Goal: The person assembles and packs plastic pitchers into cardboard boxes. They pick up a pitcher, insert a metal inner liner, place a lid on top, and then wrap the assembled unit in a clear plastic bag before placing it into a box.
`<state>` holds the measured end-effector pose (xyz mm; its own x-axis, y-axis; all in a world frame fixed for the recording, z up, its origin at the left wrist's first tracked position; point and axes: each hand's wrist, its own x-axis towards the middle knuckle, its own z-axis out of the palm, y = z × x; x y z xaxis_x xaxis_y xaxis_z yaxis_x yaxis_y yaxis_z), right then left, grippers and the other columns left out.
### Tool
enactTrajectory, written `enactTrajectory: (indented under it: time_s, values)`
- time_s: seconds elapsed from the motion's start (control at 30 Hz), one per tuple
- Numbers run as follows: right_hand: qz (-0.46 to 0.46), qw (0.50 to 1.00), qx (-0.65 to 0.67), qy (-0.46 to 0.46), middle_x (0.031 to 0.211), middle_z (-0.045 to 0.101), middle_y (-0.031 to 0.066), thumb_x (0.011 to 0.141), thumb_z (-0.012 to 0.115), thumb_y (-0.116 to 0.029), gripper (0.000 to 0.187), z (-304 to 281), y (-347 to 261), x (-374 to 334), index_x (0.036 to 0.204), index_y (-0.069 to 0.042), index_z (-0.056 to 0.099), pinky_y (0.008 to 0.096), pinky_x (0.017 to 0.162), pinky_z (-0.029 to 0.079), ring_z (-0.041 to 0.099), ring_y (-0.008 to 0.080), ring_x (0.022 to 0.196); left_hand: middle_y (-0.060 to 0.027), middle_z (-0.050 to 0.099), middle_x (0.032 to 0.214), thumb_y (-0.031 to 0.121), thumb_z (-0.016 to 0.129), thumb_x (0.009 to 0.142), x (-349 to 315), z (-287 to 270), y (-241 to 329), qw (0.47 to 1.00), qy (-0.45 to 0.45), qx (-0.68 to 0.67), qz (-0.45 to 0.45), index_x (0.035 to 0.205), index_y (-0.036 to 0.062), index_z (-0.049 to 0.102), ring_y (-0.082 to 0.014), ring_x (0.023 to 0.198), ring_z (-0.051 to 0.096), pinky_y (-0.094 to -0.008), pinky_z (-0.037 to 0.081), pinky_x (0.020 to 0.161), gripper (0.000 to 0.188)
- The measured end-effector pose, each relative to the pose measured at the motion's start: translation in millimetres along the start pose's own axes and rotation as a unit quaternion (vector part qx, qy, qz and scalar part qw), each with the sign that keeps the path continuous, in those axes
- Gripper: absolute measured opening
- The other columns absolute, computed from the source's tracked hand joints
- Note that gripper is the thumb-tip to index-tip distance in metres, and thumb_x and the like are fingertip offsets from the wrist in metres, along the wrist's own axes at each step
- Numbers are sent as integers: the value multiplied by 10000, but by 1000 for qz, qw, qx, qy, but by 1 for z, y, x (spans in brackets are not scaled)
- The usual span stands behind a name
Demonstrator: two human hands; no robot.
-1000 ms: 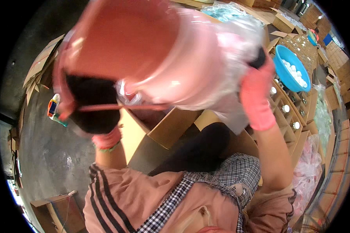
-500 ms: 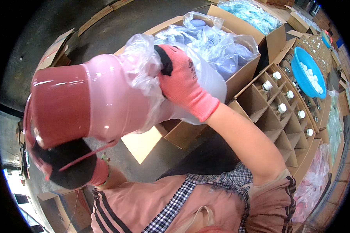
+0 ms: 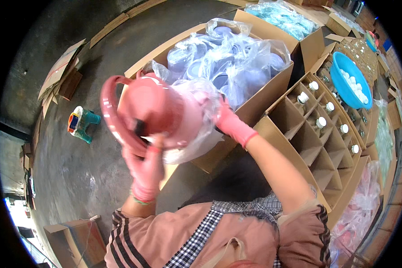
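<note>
A pink thermos jug (image 3: pixel 152 103) with a darker red cap and a curved handle is tilted in front of me, its capped end toward the left. Clear plastic bag film (image 3: pixel 205 100) is bunched around its body. My left hand (image 3: pixel 145 169), in a pink glove with black on it, is closed on the handle near the cap. My right hand (image 3: pixel 232 123), gloved alike, grips the bagged body from the other side; its fingertips are partly hidden by the film. Behind the jug is a cardboard carton (image 3: pixel 165 50) of bagged lilac jugs (image 3: pixel 225 67).
To the right stands a divided carton (image 3: pixel 295 154) holding several white-capped bottles (image 3: pixel 321 122). Behind it sits a blue basin (image 3: pixel 341 85) with small white pieces. Teal bagged goods fill another box (image 3: pixel 312 42). A small stool (image 3: pixel 85 123) is on the floor at left.
The jug has turned so its capped end faces me more, and it has moved right. My left hand has come from beneath the cap up onto the handle; the right hand has shifted lower.
</note>
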<state>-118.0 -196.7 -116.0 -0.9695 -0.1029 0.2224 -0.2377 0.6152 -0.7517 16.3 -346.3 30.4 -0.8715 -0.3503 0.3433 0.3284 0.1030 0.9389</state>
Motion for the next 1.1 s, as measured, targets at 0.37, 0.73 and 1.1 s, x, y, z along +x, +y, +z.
enactTrajectory:
  time_s: [0.37,0.73,1.1]
  values:
    - [98,841,529,-63,1268,312,169,636,708,-129,838,-137,-101,-77,1288,18,204,332,954,319,325,214,1182,-256,237,1302,409,676,610,-45,53,-5,886,-297,274,227,1161,-27,431,-495,1226,97,-546,9,992,744]
    - [130,964,207,103,733,553,24,770,637,-198,322,-171,-115,-68,970,35,542,232,659,425,510,98,695,-103,564,824,48,486,737,56,-4,-19,985,-158,-12,67,934,-16,542,-190,763,544,-283,417,756,214]
    - [48,993,45,93,1053,537,53,845,515,-219,360,-219,-140,-31,1126,8,512,210,814,360,481,105,910,-159,257,1340,317,498,708,118,-5,-277,673,-272,635,264,1211,155,400,-351,1245,205,-499,122,1017,537]
